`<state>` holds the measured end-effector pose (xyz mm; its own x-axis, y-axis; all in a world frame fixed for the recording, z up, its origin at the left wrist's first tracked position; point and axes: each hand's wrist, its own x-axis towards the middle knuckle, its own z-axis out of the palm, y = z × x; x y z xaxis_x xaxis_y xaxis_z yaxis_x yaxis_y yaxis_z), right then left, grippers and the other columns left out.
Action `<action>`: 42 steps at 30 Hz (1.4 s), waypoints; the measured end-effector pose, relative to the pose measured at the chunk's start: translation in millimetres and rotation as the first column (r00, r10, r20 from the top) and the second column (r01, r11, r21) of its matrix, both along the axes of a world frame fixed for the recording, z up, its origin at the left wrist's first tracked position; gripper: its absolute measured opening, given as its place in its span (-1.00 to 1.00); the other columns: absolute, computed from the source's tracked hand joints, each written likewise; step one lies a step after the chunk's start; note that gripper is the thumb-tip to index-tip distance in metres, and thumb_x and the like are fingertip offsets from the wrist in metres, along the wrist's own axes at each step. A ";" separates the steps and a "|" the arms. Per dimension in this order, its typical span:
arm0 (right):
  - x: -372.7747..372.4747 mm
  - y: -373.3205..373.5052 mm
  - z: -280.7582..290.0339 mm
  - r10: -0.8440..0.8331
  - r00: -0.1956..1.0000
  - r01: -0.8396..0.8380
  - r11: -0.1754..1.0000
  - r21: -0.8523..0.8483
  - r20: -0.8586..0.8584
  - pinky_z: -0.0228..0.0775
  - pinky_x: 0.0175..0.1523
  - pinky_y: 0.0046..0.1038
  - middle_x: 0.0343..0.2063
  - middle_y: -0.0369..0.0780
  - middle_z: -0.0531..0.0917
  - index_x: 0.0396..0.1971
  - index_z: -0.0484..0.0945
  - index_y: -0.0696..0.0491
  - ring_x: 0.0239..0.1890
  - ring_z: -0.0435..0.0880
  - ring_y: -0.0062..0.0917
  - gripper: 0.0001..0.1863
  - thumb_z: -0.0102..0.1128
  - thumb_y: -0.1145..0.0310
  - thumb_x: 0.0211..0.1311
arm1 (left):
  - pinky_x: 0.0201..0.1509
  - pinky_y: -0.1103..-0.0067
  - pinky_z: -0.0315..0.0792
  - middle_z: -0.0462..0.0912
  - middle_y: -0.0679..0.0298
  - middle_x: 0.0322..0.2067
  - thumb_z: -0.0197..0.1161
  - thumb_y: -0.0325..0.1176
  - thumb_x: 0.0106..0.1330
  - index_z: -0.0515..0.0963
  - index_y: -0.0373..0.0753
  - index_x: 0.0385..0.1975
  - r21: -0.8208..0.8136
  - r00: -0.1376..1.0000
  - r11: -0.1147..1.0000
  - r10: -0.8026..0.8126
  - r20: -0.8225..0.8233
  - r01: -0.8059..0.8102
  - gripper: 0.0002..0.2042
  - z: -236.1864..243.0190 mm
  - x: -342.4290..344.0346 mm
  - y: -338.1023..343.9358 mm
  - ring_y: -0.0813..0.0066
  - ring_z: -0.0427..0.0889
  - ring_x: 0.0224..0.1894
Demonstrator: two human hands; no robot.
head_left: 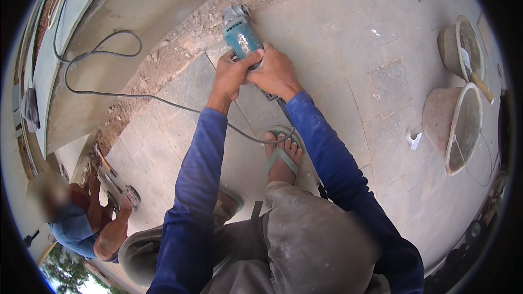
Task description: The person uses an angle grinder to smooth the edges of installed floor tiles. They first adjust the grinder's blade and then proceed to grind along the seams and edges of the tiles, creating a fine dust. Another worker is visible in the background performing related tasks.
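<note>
- The grinder (241, 35) is at the upper middle of the frame, its metal head toward the top edge and its rear end toward me, which probably keeps the head well away from my body.
- My left hand (225, 80) is curled round the grinder's rear from the left, thumb laid along it; the fingers beneath are hidden.
- My right hand (275, 72) wraps the same end from the right. So my grip is closed on the grinder with both hands, likely to share its weight and steady it.
- The head lies beside the rubble (190, 43) in view; I cannot tell whether they touch.
- The cord (147, 96) runs slack from the upper left and bends across my sandalled foot (282, 170) near the middle, seemingly leaving spare length for my arms.
- Two buckets (448, 49) (438, 117) stand or lean at the right, well apart from the grinder; a wooden handle (482, 88) sticks out by the upper one.
- Another person (76, 234) sits low at the lower left, near a hammer (106, 162), apart from my hands.
</note>
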<state>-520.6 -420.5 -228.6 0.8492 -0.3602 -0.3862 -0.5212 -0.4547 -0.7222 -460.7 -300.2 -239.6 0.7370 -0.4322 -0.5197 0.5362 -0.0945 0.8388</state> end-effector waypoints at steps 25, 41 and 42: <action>-5.3 8.2 -5.0 -0.010 1.000 0.010 1.000 0.020 0.016 0.58 0.00 -0.09 -0.27 0.12 0.71 -0.06 0.43 0.28 -0.13 0.73 0.01 -0.43 0.40 0.29 -0.04 | -0.13 0.43 0.65 0.63 0.13 -0.04 0.37 -0.24 0.36 0.45 -0.41 0.11 -0.006 0.993 0.998 -0.069 -0.093 0.069 -0.54 -4.2 1.7 8.2 0.36 0.70 -0.09; -4.7 8.0 -4.9 -0.034 0.999 0.032 0.999 0.028 0.041 0.59 0.00 -0.06 -0.28 0.13 0.71 -0.13 0.45 0.25 -0.15 0.73 0.04 -0.49 0.40 0.34 -0.09 | -0.08 0.44 0.63 0.64 0.12 -0.05 0.38 -0.24 0.35 0.46 -0.43 0.11 0.001 0.993 0.998 -0.069 -0.097 0.069 -0.53 -5.0 2.9 6.9 0.36 0.69 -0.08; -4.4 8.1 -4.4 -0.038 0.999 0.037 0.999 0.030 0.036 0.59 0.00 -0.06 -0.28 0.13 0.71 -0.13 0.45 0.25 -0.15 0.73 0.04 -0.49 0.39 0.34 -0.08 | -0.07 0.44 0.63 0.64 0.12 -0.05 0.38 -0.24 0.35 0.46 -0.43 0.12 0.003 0.993 0.998 -0.069 -0.094 0.069 -0.53 -4.1 2.6 6.8 0.36 0.69 -0.08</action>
